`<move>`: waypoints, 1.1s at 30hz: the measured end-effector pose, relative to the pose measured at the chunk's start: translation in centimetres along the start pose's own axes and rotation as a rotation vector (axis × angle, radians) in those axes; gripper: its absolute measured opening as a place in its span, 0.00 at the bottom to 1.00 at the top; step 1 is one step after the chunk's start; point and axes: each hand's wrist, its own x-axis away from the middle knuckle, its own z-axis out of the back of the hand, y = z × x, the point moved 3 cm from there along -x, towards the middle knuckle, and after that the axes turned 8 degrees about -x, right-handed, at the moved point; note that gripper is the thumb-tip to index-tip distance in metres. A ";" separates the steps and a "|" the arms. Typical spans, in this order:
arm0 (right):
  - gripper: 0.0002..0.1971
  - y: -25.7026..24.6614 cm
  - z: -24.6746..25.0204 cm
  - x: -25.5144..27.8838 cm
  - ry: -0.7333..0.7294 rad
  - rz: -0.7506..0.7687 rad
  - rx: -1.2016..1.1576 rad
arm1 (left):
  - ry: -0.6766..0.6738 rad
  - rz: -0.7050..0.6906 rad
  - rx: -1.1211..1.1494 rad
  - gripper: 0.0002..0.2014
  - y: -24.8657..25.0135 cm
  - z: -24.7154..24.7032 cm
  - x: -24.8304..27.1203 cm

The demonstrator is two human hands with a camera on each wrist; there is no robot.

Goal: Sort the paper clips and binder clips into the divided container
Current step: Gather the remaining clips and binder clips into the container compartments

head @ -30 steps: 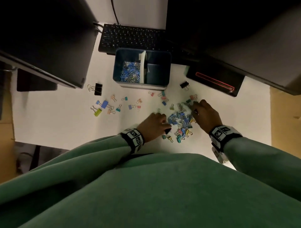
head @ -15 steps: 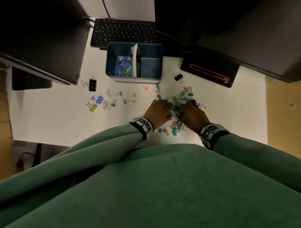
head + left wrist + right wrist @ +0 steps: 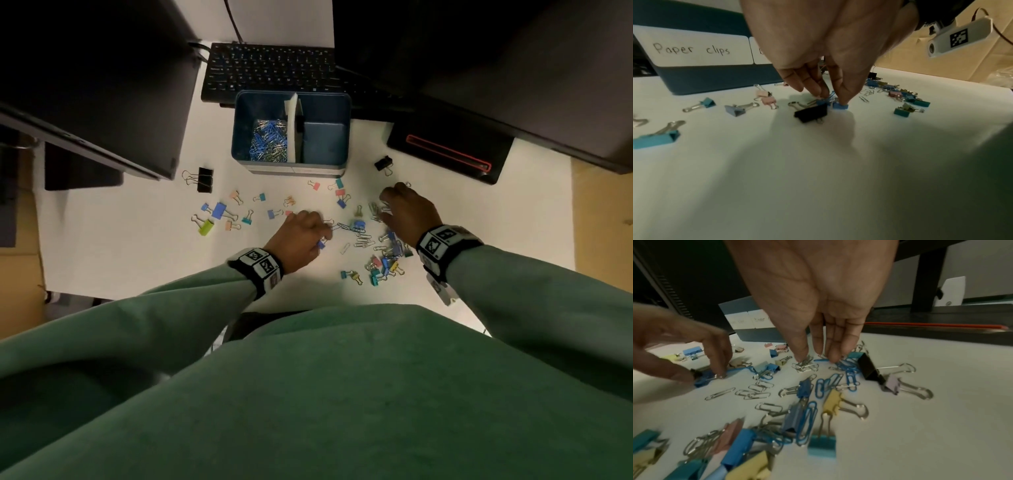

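The blue divided container (image 3: 291, 168) stands at the back. Its left compartment holds paper clips (image 3: 269, 140); the right one shows nothing inside. A "Paper clips" label (image 3: 692, 49) is on its front. A mixed pile of paper clips and binder clips (image 3: 380, 253) lies on the white table between my hands. My left hand (image 3: 322, 236) pinches a small blue binder clip (image 3: 839, 106) on the table, beside a black binder clip (image 3: 812, 112). My right hand (image 3: 818, 358) points its straight fingers down, touching silver paper clips (image 3: 805, 366) and blue paper clips (image 3: 846, 368).
A black keyboard (image 3: 270, 72) lies behind the container and a black device with a red outline (image 3: 445, 150) to its right. Large black binder clips (image 3: 205, 180) (image 3: 383, 163) and several small coloured binder clips (image 3: 222, 212) are scattered at the left. Dark monitors overhang both sides.
My hands, close together over the pile half a second ago, have parted. The left drew left with the blue clip, the right went to the far right, and the clips lie more spread.
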 end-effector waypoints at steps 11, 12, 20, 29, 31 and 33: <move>0.07 -0.6 -1.2 -0.7 -0.033 -0.065 -0.189 | -0.007 0.141 -0.118 0.13 3.3 0.3 -4.9; 0.07 -0.4 -1.0 -0.6 -0.023 -0.081 -0.242 | -0.006 0.136 -0.125 0.11 3.3 0.3 -5.0; 0.05 -2.5 3.4 0.6 0.045 -0.105 -0.665 | 0.087 0.147 0.247 0.06 1.4 2.4 -2.8; 0.07 -14.1 9.3 -3.9 0.061 0.235 -0.917 | 0.296 0.290 0.744 0.09 -4.2 10.9 0.4; 0.06 -16.4 9.7 -5.7 0.084 0.276 -0.939 | 0.402 0.384 0.796 0.07 -6.9 12.3 0.8; 0.05 -18.3 9.6 -7.6 0.094 0.305 -0.922 | 0.500 0.476 0.789 0.05 -9.5 13.5 0.6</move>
